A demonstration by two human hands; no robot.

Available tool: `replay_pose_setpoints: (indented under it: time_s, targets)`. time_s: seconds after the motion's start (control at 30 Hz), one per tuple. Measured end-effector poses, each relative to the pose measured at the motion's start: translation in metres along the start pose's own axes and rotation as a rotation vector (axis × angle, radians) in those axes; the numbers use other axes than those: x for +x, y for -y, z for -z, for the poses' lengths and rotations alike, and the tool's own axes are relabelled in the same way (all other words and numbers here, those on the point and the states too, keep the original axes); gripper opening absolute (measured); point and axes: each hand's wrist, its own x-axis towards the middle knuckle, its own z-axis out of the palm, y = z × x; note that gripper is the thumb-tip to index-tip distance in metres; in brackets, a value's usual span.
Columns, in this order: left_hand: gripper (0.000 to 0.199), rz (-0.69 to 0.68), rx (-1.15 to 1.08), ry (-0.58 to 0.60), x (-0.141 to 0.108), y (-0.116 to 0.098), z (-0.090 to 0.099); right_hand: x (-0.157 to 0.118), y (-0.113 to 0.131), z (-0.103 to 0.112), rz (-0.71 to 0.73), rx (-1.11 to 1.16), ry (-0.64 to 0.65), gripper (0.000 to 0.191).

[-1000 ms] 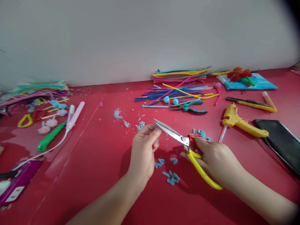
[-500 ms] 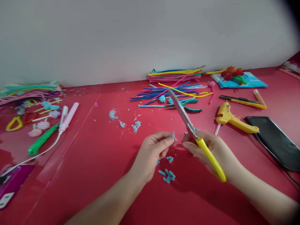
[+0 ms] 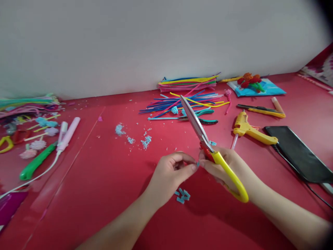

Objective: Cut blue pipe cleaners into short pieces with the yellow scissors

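Between the thumb and fingertips of my left hand (image 3: 170, 177) is a small light-blue piece of pipe cleaner (image 3: 198, 164). My right hand (image 3: 230, 170) holds a pair of scissors (image 3: 194, 118) with yellow and red handles, blades pointing up and away. The tips of my right thumb and finger meet the blue piece too. Just below the hands, several short blue pipe cleaner pieces (image 3: 183, 196) lie on the red table (image 3: 117, 215). Another blue bit (image 3: 212, 143) shows behind the scissors' pivot.
Blue fluff clippings (image 3: 146, 142) lie ahead, before loose pipe cleaners (image 3: 161, 106) and pliers (image 3: 209, 122). To the right are a yellow glue gun (image 3: 253, 130), a black phone (image 3: 299, 152) and a utility knife (image 3: 265, 111). A green-handled tool (image 3: 37, 161) and pink glue gun-like device (image 3: 69, 133) lie left.
My left hand has brought the blue piece right, against my right fingertips. The scissors remain in my right hand. The whole view has shifted slightly, with table items appearing farther left.
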Motion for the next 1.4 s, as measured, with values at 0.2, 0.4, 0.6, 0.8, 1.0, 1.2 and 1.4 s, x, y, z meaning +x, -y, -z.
replay_pose_setpoints:
  time_s: [0.2, 0.4, 0.6, 0.8, 1.0, 1.2, 1.4]
  targets:
    - [0.012, -0.011, 0.022, 0.004, 0.000, 0.002, -0.002, 0.004, -0.003, 0.000, 0.111, -0.194, -0.037, 0.017]
    - [0.010, -0.092, -0.302, -0.334, 0.005, 0.000, 0.009, 0.002, -0.009, 0.006, 0.190, -0.689, -0.179, 0.030]
    - [0.010, -0.132, -0.465, -0.431, 0.008, -0.004, 0.020, 0.004, -0.019, 0.003, 0.228, -0.995, -0.148, 0.030]
    - [0.004, -0.132, -0.480, -0.442, 0.007, -0.006, 0.019, 0.006, -0.026, -0.001, 0.329, -1.098, -0.187, 0.028]
    - [0.004, -0.146, -0.481, -0.424, 0.007, -0.005, 0.021, 0.007, -0.031, -0.001, 0.404, -1.140, -0.214, 0.026]
    - [0.006, -0.138, -0.483, -0.419, 0.006, -0.006, 0.021, 0.008, -0.033, 0.000, 0.440, -1.152, -0.232, 0.025]
    - [0.007, -0.142, -0.477, -0.411, 0.006, -0.005, 0.022, 0.007, -0.032, 0.000, 0.443, -1.161, -0.235, 0.024]
